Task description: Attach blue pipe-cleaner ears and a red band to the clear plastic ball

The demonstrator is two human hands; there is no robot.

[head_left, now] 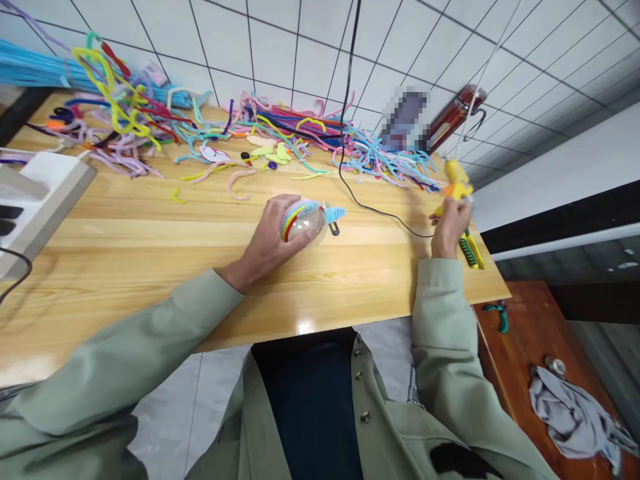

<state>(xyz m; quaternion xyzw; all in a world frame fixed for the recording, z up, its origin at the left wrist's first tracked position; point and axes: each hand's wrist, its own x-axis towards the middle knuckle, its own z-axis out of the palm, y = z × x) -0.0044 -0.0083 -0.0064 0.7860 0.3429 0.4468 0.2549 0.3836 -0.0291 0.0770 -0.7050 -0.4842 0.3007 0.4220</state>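
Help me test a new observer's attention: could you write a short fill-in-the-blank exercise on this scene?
The rounded, rainbow-striped piece is in the person's ____ hand.
The blurred tool in the right hand is mostly ____.
The cord curving across the wooden tabletop is ____.
Missing words: left; yellow; black.
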